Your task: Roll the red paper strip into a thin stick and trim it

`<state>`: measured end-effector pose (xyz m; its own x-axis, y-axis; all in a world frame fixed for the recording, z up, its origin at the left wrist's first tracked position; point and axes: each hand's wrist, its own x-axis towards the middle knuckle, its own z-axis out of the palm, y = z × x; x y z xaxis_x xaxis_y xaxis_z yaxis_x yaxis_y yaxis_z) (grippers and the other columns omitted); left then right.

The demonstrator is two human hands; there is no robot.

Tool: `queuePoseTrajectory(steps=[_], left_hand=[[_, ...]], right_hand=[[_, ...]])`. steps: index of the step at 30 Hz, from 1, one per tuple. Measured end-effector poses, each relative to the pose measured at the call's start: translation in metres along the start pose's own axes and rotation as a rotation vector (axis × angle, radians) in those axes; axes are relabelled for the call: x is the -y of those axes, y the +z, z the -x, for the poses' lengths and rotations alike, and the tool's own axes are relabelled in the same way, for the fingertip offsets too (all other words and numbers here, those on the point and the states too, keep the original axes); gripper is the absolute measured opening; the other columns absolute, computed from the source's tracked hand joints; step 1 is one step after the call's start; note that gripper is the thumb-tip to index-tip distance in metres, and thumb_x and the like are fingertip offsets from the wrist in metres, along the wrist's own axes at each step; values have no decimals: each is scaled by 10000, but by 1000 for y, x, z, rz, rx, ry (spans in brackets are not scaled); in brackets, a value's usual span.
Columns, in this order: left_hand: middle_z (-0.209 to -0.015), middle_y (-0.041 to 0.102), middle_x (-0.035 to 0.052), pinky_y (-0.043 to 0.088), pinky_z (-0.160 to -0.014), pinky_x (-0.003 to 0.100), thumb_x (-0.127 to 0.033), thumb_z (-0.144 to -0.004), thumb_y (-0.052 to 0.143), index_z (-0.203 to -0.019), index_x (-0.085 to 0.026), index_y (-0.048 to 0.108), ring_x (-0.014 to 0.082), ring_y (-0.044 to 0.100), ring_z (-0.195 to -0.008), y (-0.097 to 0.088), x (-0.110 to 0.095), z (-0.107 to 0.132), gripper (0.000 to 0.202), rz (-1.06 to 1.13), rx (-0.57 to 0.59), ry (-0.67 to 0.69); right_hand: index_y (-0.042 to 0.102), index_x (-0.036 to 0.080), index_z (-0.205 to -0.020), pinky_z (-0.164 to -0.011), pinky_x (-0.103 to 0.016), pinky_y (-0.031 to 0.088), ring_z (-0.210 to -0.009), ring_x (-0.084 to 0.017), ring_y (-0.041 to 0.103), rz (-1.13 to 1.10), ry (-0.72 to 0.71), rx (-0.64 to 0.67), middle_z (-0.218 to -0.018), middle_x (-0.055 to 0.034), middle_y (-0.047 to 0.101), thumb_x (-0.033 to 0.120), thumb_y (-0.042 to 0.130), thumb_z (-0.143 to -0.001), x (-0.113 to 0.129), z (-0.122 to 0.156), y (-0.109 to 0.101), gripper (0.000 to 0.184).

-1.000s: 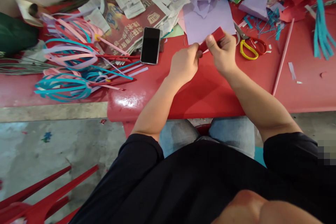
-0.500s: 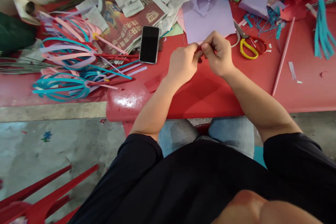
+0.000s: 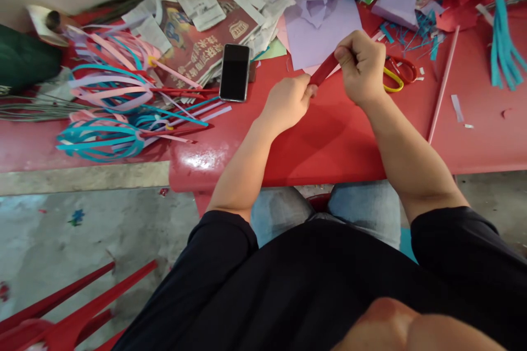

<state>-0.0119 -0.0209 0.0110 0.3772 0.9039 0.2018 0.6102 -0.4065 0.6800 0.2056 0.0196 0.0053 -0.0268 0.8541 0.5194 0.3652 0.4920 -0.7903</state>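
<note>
A strip of red paper [image 3: 324,70] stretches slantwise between my hands above the red table. My left hand [image 3: 288,100] pinches its lower left end between thumb and fingers. Its upper right end is gripped by my right hand [image 3: 362,67], whose fingers are curled in and hide that end. Just beyond the strip lies a sheet of purple paper [image 3: 304,38]. Scissors with red and yellow handles [image 3: 394,85] rest beside my right hand, which covers their blades. To the left of my left hand lies a black phone [image 3: 235,73].
Paper-strip lanterns [image 3: 107,88] in pink, purple and blue lie at the left. Newspaper and a printed maroon bag [image 3: 206,38] spread along the back. A pink stick [image 3: 443,85], paper scraps and a blue fringed tassel [image 3: 500,33] are at the right of the table [image 3: 321,159].
My hands have moved apart, the right one up and to the right. The red strip now shows stretched between them. The scissors' blades have become covered.
</note>
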Motion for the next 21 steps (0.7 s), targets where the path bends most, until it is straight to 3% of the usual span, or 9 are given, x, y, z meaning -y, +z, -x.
queuePoseTrajectory(steps=[4, 9, 14, 21], left_hand=[[-702, 611, 34, 516, -823, 412, -299, -1119, 567, -830, -269, 558, 269, 679, -749, -2, -3, 0, 291, 33, 39, -56], [-847, 702, 67, 502, -856, 391, -273, -1144, 483, -907, -245, 605, 283, 728, -893, -11, -15, 1, 267, -65, 146, -127], [-899, 731, 75, 478, -779, 376, -260, -1151, 460, -878, -244, 541, 260, 718, -852, -13, -19, 2, 286, -89, 186, -132], [-819, 644, 52, 396, -683, 372, -274, -1121, 566, -819, -265, 365, 250, 643, -745, -11, -14, 3, 363, -92, 244, -104]], right_hand=[[600, 322, -766, -702, -440, 444, -663, -236, 491, 70, -108, -36, -703, -35, 576, 607, 661, -1021, -2, -5, -8, 387], [592, 296, -773, -654, -406, 361, -634, -214, 443, 61, -183, -141, -686, -26, 548, 386, 629, -1002, -10, -15, -20, 249], [588, 257, -742, -639, -378, 295, -632, -185, 379, 64, -212, -222, -667, -17, 468, 329, 592, -972, -21, -25, -27, 241], [558, 290, -749, -657, -362, 296, -631, -176, 377, 125, -149, -249, -670, 13, 462, 123, 614, -968, -37, -32, -36, 281]])
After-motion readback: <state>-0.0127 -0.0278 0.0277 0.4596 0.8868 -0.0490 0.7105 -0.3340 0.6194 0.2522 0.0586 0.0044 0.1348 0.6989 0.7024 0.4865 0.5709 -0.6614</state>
